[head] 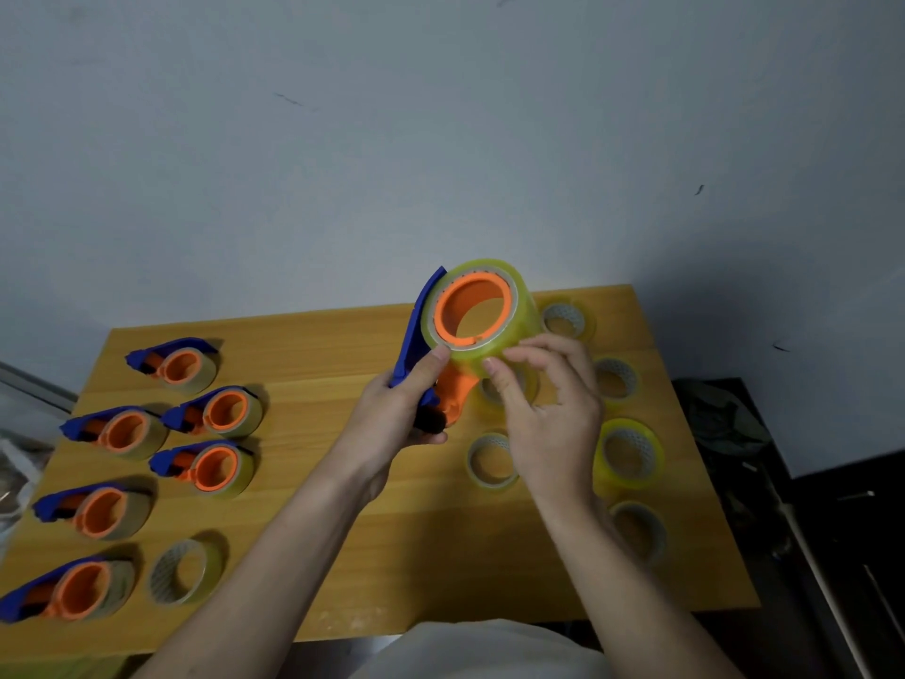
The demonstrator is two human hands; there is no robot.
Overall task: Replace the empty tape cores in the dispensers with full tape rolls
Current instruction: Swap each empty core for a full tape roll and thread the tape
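In the middle of the frame a blue and orange dispenser [431,365] is gripped by the left hand [401,409] and held above the wooden desk [303,345]. A full yellowish tape roll [494,311] is seated on its orange hub. The lower edge of this roll is touched by the curled fingers of the right hand [548,409]. Six more dispensers [205,409] are laid at the left of the frame, and loose rolls [629,453] at the right.
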